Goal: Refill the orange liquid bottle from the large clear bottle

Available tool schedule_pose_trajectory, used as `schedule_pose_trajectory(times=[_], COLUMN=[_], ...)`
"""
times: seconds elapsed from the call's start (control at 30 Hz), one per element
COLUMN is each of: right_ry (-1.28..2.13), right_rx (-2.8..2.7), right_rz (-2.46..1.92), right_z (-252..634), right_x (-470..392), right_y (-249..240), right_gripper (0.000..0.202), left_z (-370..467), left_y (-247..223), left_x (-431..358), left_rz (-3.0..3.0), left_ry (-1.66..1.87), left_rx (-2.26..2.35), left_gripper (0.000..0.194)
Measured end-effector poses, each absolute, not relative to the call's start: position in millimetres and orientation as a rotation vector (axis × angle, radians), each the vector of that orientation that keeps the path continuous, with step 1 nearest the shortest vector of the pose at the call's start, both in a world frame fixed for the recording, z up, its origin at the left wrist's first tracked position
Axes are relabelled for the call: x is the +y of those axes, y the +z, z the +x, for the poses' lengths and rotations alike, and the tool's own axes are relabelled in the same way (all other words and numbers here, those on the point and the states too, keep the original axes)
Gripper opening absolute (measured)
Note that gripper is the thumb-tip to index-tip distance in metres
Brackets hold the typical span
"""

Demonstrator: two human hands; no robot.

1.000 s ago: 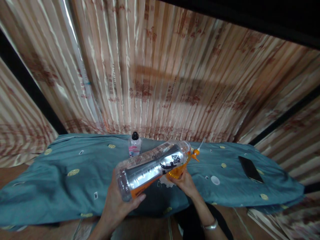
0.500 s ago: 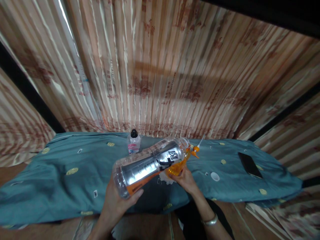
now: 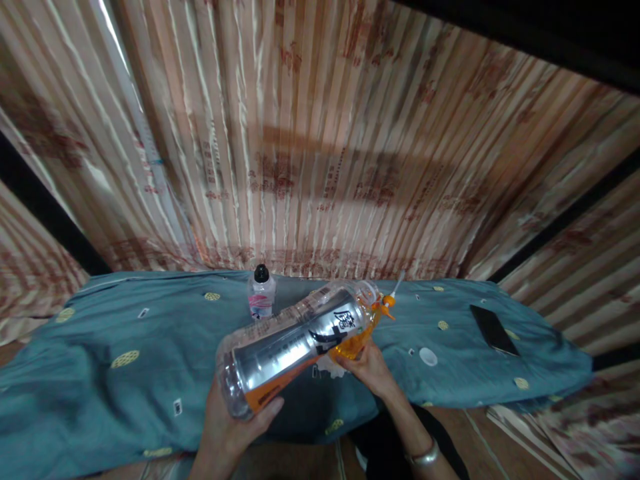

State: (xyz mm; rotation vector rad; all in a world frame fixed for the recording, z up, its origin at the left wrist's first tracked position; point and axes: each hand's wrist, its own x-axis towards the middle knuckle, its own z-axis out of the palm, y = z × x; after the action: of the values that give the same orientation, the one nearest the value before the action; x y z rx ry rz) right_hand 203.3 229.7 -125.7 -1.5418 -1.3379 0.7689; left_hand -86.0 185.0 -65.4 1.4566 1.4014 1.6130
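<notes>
My left hand [image 3: 233,427] is wrapped round the base of a large clear plastic bottle [image 3: 295,347] with a silver and orange label. The bottle lies tilted in the air, its mouth towards the right and a little higher than its base. My right hand [image 3: 369,370] grips a small translucent orange container [image 3: 353,341] under the bottle's neck. An orange top with a thin pale tube [image 3: 397,285] sticks out beside the mouth. Whether the mouth touches the container I cannot tell. Beneath my right hand shows a white, frilly-edged thing [image 3: 330,365], partly hidden.
A small clear bottle [image 3: 261,297] with a black cap and pink label stands on the teal bedspread [image 3: 190,327], behind the large bottle. To the right lie a white disc [image 3: 428,357] and a black phone [image 3: 494,330]. A striped curtain [image 3: 310,147] hangs behind, with dark frame bars at the sides.
The view has shifted slightly, so most things appear a little further left. Both hands keep their hold, and the large bottle stays tilted at nearly the same angle.
</notes>
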Motion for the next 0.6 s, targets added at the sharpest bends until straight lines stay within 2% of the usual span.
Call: schedule_pose_trajectory(times=[0.13, 0.27, 0.43, 0.6], right_ry=[0.741, 0.736, 0.774, 0.782], right_rx=[-1.362, -1.38, -1.375, -1.394], right_rz=[-1.564, -1.57, -1.601, -1.561], right_z=[203.9, 205.9, 207.2, 208.2], right_x=[228.6, 227.5, 225.7, 222.9], right_y=[-125.6, -125.7, -122.7, -118.2], right_gripper=[0.051, 0.05, 0.053, 0.062], left_z=[-92.3, -85.6, -80.1, -86.7], left_y=[-66.8, -46.2, -34.7, -44.6], left_x=[189.9, 184.2, 179.5, 180.6], left_rz=[1.534, 1.432, 1.447, 1.481], left_ry=[1.664, 1.627, 1.661, 1.659], left_rx=[1.424, 1.34, 1.393, 1.434], left_gripper=[0.069, 0.095, 0.075, 0.076])
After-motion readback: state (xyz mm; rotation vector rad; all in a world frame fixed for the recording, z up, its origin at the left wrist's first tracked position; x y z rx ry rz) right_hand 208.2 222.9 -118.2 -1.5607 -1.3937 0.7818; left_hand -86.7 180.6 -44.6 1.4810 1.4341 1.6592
